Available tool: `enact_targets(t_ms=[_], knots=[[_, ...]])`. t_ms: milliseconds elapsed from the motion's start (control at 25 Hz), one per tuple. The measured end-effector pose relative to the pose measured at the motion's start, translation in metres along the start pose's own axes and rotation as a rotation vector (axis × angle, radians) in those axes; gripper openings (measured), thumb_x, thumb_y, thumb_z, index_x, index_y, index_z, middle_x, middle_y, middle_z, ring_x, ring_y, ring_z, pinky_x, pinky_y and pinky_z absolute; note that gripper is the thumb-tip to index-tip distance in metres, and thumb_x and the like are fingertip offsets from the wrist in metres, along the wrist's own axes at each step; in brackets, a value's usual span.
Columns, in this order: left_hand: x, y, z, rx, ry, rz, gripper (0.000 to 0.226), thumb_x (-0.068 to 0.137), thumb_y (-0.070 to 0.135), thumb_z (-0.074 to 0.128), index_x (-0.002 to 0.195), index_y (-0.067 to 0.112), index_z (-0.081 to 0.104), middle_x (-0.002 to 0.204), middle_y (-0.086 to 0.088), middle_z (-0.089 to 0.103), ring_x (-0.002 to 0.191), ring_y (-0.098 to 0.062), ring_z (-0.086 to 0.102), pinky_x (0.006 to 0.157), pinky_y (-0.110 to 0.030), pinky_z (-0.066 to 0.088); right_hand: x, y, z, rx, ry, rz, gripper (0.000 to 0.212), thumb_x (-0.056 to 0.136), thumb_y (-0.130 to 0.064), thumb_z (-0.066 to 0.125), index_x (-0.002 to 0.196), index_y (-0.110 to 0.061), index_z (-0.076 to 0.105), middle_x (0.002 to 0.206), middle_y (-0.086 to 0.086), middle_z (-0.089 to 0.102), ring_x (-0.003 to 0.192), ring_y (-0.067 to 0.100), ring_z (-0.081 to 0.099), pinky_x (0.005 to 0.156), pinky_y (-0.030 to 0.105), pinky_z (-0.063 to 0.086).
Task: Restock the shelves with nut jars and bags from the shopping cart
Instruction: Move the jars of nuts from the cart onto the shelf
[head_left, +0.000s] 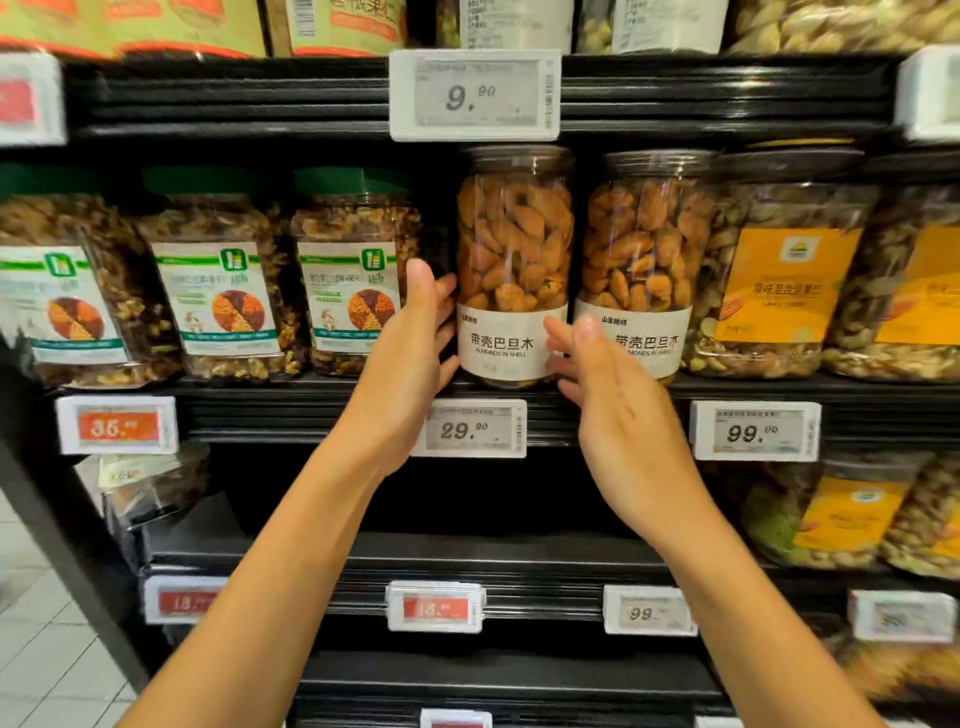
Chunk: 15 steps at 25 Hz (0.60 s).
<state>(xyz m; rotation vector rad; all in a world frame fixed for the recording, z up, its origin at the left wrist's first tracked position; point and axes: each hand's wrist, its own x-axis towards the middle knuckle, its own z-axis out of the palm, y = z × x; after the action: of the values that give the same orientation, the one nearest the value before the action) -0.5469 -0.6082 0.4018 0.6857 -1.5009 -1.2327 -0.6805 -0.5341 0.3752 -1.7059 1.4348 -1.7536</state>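
A clear jar of almonds in shell (514, 249) with a white label stands upright on the middle shelf (291, 410). My left hand (415, 343) lies against its left side, thumb up and fingers reaching behind the jar. My right hand (608, 384) is at the jar's lower right, with straight fingers touching the label. A second, matching almond jar (644, 249) stands just to the right, partly behind my right hand. The shopping cart is out of view.
Three green-lidded walnut jars (348, 270) stand left of the almonds, and yellow-labelled mixed nut jars (779, 280) stand to the right. Price tags (470, 428) line the shelf edges. The shelf below (467, 551) is dark in its middle, with jars at its right end.
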Motion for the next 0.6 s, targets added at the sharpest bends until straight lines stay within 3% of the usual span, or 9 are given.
enact_targets(t_ms=[40, 120, 200, 240, 320, 440, 520, 600], knots=[[-0.002, -0.001, 0.002, 0.038, 0.014, 0.005, 0.068, 0.094, 0.058, 0.017, 0.146, 0.016, 0.029, 0.150, -0.001, 0.037, 0.133, -0.014, 0.040, 0.104, -0.031, 0.037, -0.002, 0.001, 0.002, -0.004, -0.018, 0.005, 0.048, 0.085, -0.066, 0.023, 0.098, -0.045, 0.063, 0.097, -0.023, 0.059, 0.107, -0.005, 0.053, 0.099, 0.027, 0.043], [0.001, 0.001, 0.005, 0.079, 0.071, -0.005, 0.065, 0.096, 0.056, 0.017, 0.145, 0.016, 0.031, 0.148, -0.003, 0.040, 0.131, -0.017, 0.043, 0.105, -0.035, 0.038, -0.002, 0.002, 0.001, 0.012, -0.031, 0.019, 0.050, 0.086, -0.063, 0.023, 0.108, -0.038, 0.060, 0.104, -0.030, 0.054, 0.112, -0.010, 0.049, 0.101, 0.017, 0.037], [0.010, 0.005, 0.007, 0.053, 0.087, -0.039, 0.064, 0.096, 0.056, 0.017, 0.146, 0.018, 0.031, 0.148, -0.002, 0.039, 0.130, -0.018, 0.044, 0.103, -0.035, 0.038, 0.002, 0.001, -0.003, 0.050, -0.015, 0.027, 0.052, 0.086, -0.063, 0.024, 0.093, -0.030, 0.063, 0.087, -0.036, 0.059, 0.097, -0.017, 0.053, 0.087, 0.004, 0.039], [0.012, 0.007, 0.009, 0.048, 0.075, -0.043, 0.064, 0.096, 0.057, 0.017, 0.146, 0.019, 0.031, 0.147, 0.000, 0.042, 0.124, -0.014, 0.047, 0.098, -0.033, 0.041, 0.004, -0.001, -0.004, 0.074, -0.013, 0.043, 0.049, 0.085, -0.065, 0.025, 0.083, -0.035, 0.064, 0.080, -0.038, 0.060, 0.090, -0.019, 0.054, 0.080, 0.001, 0.040], [0.011, 0.007, 0.014, 0.084, 0.070, -0.017, 0.062, 0.096, 0.058, 0.019, 0.142, 0.022, 0.038, 0.133, 0.010, 0.055, 0.104, -0.003, 0.054, 0.086, -0.026, 0.045, 0.008, -0.001, -0.005, 0.111, -0.004, 0.063, 0.045, 0.082, -0.066, 0.025, 0.080, -0.044, 0.064, 0.082, -0.041, 0.061, 0.091, -0.019, 0.055, 0.083, 0.005, 0.043], [0.006, 0.008, 0.017, 0.102, 0.052, 0.006, 0.046, 0.097, 0.057, 0.020, 0.111, 0.036, 0.060, 0.088, 0.034, 0.064, 0.090, 0.008, 0.054, 0.082, -0.024, 0.043, 0.009, 0.005, -0.007, 0.094, 0.010, 0.085, 0.072, 0.079, -0.072, 0.023, 0.120, -0.026, 0.060, 0.114, -0.021, 0.057, 0.117, -0.002, 0.052, 0.106, 0.031, 0.041], [0.001, 0.011, 0.015, 0.130, 0.052, 0.023, 0.039, 0.098, 0.052, 0.024, 0.108, 0.037, 0.060, 0.100, 0.029, 0.062, 0.099, 0.003, 0.053, 0.086, -0.023, 0.042, 0.009, 0.005, -0.009, 0.095, 0.060, 0.097, 0.068, 0.086, -0.065, 0.024, 0.122, -0.019, 0.059, 0.117, -0.011, 0.059, 0.115, 0.003, 0.055, 0.104, 0.035, 0.044], [-0.018, 0.010, 0.007, 0.212, 0.171, 0.112, 0.026, 0.099, 0.038, 0.039, 0.114, 0.029, 0.060, 0.106, 0.018, 0.060, 0.105, -0.004, 0.056, 0.090, -0.022, 0.046, 0.004, 0.002, -0.009, 0.201, 0.114, 0.079, 0.049, 0.091, -0.052, 0.029, 0.106, -0.020, 0.064, 0.104, -0.007, 0.067, 0.099, 0.007, 0.064, 0.090, 0.028, 0.052]])
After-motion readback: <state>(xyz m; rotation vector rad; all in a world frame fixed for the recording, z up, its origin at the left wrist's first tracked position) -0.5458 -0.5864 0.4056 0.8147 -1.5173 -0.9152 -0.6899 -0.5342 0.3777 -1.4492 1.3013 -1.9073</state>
